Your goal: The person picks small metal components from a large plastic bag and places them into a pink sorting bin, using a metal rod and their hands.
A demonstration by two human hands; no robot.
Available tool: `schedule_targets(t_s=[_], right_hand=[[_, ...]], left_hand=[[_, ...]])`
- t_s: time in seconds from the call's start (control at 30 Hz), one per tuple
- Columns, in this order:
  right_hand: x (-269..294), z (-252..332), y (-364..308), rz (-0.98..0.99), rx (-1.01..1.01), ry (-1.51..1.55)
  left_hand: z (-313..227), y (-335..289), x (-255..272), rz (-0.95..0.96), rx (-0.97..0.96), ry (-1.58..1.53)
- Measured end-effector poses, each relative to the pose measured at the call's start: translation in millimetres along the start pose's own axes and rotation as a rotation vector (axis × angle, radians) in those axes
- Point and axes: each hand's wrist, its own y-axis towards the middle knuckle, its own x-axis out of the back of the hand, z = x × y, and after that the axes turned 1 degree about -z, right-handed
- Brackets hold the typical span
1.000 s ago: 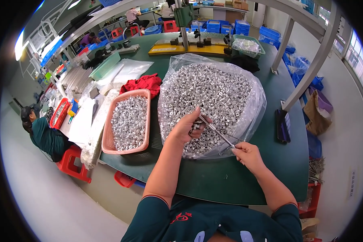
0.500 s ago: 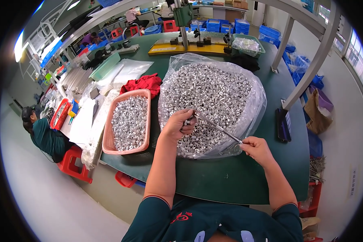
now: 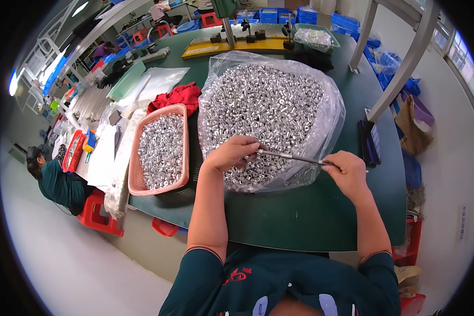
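Note:
A thin dark metal rod [image 3: 305, 159] stretches between my hands, nearly level above the near part of the bag. A short shiny band, like a sleeve, shows on it towards my left hand. My right hand [image 3: 346, 169] is closed round the rod's right part, and a bit of it sticks out past the fingers. Closed at the rod's left end is my left hand [image 3: 233, 152]; its curled fingers hide what else may be inside. Beneath lies a clear plastic bag [image 3: 336, 113], spread wide and heaped with small silvery metal sleeves [image 3: 263, 100].
Left of the bag, a pink plastic basket [image 3: 133, 171] holds more small metal parts, with a red cloth [image 3: 176, 98] behind it. A yellow-based fixture [image 3: 208, 48] and a green tray [image 3: 329, 42] stand at the back. A metal frame post [image 3: 403, 68] rises at right. Someone sits far left.
The rod has swung from a steep slant to nearly level. My right hand has moved up and right, and more of the rod's length shows between my hands. The whole view has shifted slightly.

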Motion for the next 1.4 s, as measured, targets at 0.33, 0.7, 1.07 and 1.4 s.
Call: schedule_targets(t_s=[0.33,0.7,1.07,1.4], right_hand=[[-23,1,-14,0.203,-0.301,0.298],[-40,1,-18,0.344,-0.656,0.719],[-41,5,-13,0.307,-0.769,0.955],[-42,5,-16,0.297,-0.784,0.989]], left_hand=[[2,3,-4,-0.029,-0.034,-0.194],[9,11,1,0.048,-0.143,-0.508],[17,27,-20,0.13,-0.073,-0.515],[11,25,12,-0.472,-0.287,-1.576]])
